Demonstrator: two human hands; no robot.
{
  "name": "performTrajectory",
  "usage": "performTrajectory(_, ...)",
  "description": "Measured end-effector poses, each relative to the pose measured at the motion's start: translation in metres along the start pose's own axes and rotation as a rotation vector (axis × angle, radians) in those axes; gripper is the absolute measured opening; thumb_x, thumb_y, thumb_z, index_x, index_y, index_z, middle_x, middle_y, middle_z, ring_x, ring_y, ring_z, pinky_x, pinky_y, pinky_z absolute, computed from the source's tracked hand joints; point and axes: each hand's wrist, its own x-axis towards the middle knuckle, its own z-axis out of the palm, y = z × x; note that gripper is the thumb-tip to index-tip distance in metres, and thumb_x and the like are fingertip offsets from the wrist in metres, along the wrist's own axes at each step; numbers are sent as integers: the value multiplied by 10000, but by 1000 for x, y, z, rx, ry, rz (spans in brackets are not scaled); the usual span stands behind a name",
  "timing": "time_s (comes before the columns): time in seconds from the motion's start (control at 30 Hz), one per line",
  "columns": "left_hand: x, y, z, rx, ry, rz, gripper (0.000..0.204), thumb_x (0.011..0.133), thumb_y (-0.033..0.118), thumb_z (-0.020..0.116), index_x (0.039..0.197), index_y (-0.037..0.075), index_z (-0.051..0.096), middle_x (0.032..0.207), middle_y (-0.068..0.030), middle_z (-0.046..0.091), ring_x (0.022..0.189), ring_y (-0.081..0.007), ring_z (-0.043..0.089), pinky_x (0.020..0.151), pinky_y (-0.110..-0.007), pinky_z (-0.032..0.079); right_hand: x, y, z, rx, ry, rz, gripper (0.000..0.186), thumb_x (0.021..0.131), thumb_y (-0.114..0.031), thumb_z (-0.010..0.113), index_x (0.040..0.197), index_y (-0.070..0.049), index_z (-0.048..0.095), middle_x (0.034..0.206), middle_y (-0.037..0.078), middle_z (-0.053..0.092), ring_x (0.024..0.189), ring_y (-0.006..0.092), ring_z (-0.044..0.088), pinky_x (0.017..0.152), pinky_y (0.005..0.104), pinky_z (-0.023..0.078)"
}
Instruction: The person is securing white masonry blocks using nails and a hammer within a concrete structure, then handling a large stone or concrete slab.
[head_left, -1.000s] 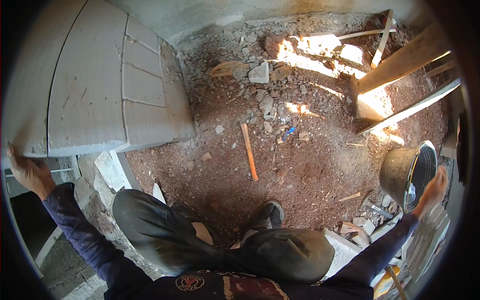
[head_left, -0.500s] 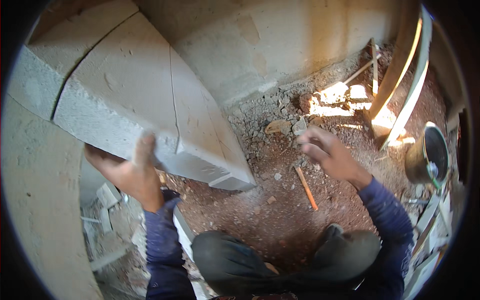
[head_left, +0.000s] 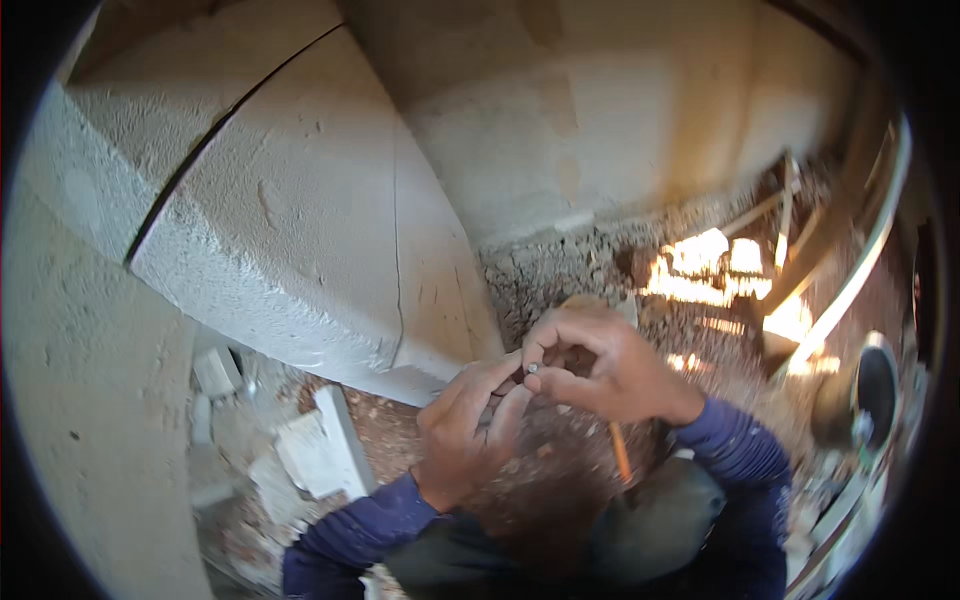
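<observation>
Left hand (head_left: 468,425) and right hand (head_left: 605,370) have met beside the pale block (head_left: 290,220).
Right pinches a small piece (head_left: 532,369), left's grip unclear; best kept steady.

Two bare hands meet near the centre of the frame, fingertips close together. The left hand (head_left: 468,425), fingers bent, angles up and rightward; the right hand (head_left: 532,368) points left, thumb and forefinger curved into a pinch. The left forearm in a dark blue sleeve (head_left: 350,530) rises from lower left, the right forearm, sleeved alike (head_left: 735,445), from lower right. Dark-trousered knees (head_left: 655,525) blur at lower centre.
</observation>
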Motion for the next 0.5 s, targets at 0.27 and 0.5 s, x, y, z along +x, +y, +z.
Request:
performTrajectory(0.27,43,-34,92,-128,97,-362,164,884,45,694,1033,-21,696,896,-136,711,778,-179,693,675,-263,533,10,99,-39,489,192,94,158,923,-19,660,1065,-40,594,836,13,628,719,53,588,628,213,474)
performTrajectory(0.5,133,-98,187,-387,628,-362,206,919,100,670,1068,-39,701,932,-100,720,822,-145,682,727,-248,515,-171,371,-20,-227,-677,267,455,900,-378,662,1260,-118,566,1076,153,691,1003,358,664,845,446,514)
